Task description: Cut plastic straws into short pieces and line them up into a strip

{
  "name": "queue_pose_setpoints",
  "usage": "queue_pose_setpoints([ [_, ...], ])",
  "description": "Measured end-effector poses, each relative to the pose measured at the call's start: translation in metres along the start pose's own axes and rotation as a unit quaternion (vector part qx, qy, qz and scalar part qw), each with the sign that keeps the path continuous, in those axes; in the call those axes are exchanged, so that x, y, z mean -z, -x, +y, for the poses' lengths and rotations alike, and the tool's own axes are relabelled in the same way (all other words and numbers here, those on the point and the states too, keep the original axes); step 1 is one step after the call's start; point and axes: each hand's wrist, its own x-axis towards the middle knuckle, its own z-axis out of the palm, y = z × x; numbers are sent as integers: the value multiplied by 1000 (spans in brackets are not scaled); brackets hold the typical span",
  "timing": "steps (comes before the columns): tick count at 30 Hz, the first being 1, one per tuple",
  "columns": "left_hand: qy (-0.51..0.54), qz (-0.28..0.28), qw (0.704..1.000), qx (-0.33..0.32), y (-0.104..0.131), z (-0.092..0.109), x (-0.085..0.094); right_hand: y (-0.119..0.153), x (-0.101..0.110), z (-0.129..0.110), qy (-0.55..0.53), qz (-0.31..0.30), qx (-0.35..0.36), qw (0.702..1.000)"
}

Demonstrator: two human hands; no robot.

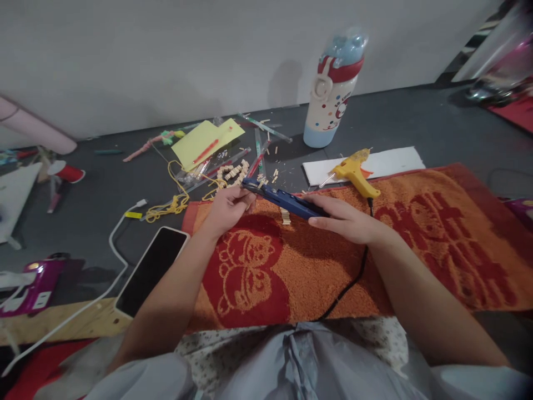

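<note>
A long blue-handled hand tool, looking like a cutter or pliers [287, 203], is held over the orange towel [320, 266]. My right hand [345, 218] is closed around its handle end. At the tool's dark metal head, my left hand [229, 210] is closed in a pinch; whatever lies between those fingertips is too small to make out. Below the tool, a small row of short wooden pieces [285, 216] rests on the towel. Just beyond my left hand lies a curved chain of similar wooden pieces [233, 171], with loose bits scattered nearby.
A yellow glue gun [356, 171] lies across a white board [395, 162], its black cord crossing the towel. Behind stands a bottle [331, 105]. Yellow paper [200, 145], yellow cord [172, 206], a phone [152, 272], a white cable [114, 239] and a red spool [69, 171] are leftward.
</note>
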Motion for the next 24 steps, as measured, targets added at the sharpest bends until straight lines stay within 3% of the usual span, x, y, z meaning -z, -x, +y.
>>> queue_pose_setpoints([
  [6,0,13,1000,5,0,3,-3,0,0,1,-11,1,-2,1000],
  [9,28,51,998,22,0,2,-9,-1,-1,0,-14,14,-12,1000],
  [13,141,129,980,57,-3,-7,-15,-2,-4,-2,-32,58,-56,996],
  [15,226,139,960,88,-4,-11,-17,-4,-7,-4,-66,90,-68,991],
  [19,301,58,941,139,-2,-5,-22,-8,-18,-13,-137,122,-63,981],
  [22,292,-10,952,92,6,7,-33,-11,-30,-20,-166,122,-49,977],
  [24,290,-21,955,60,12,13,-43,-13,-39,-24,-173,114,-33,978],
])
